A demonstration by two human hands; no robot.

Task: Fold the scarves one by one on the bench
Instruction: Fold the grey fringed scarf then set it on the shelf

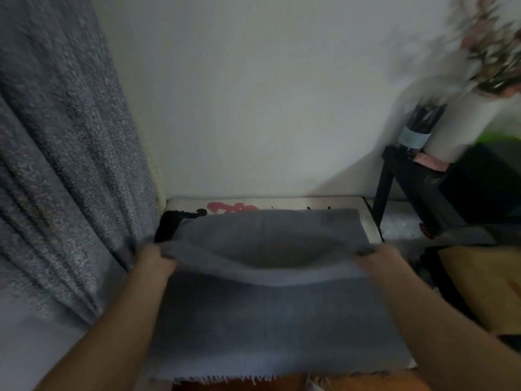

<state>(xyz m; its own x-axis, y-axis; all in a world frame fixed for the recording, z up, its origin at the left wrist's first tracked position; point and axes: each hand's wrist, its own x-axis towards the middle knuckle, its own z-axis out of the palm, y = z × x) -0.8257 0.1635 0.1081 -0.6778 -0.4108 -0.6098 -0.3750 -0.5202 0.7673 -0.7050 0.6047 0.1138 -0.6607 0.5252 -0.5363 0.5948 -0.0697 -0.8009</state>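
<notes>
A grey-blue scarf [270,314] with a fringed near edge lies spread over the bench [369,215], covering most of its top. My left hand [155,263] grips the scarf's left side where it is lifted. My right hand [375,258] pinches the right side at the same height. Between my hands a fold of the cloth is raised off the bench and sags in the middle, its far part draping back toward the wall. The picture is blurred.
A grey curtain [62,165] hangs close on the left, touching the bench's left end. A dark stand [408,182] with a vase of flowers [456,119] is at the right. A tan cushion [479,286] lies at the right. The white wall is behind the bench.
</notes>
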